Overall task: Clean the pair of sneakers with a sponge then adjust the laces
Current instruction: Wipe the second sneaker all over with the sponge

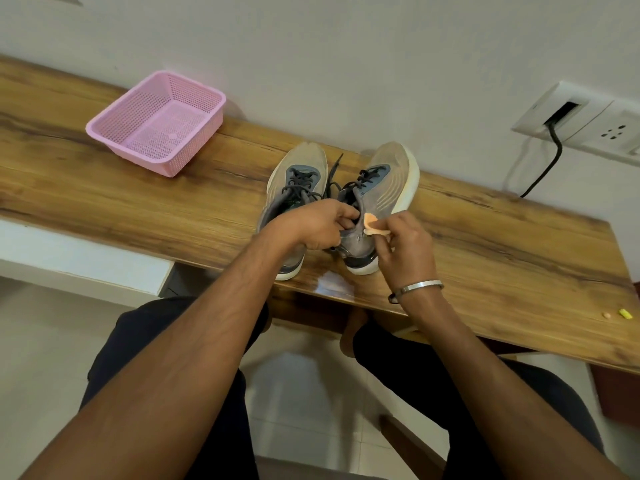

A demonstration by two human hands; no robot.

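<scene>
Two grey sneakers with white soles and dark laces stand side by side on the wooden table [138, 199], toes toward the wall. The left sneaker [298, 181] rests flat, partly hidden by my left wrist. The right sneaker [384, 188] is tilted onto its side. My left hand [315, 225] grips the collar of the right sneaker near its heel. My right hand [405, 247] pinches a small orange sponge [374, 225] and presses it against the right sneaker's outer side near the heel.
An empty pink mesh basket [157, 123] sits at the table's back left against the wall. A wall socket [581, 119] with a black cable hangs at the right. Small yellow and orange scraps [620, 313] lie near the table's right front edge. My knees are below the table edge.
</scene>
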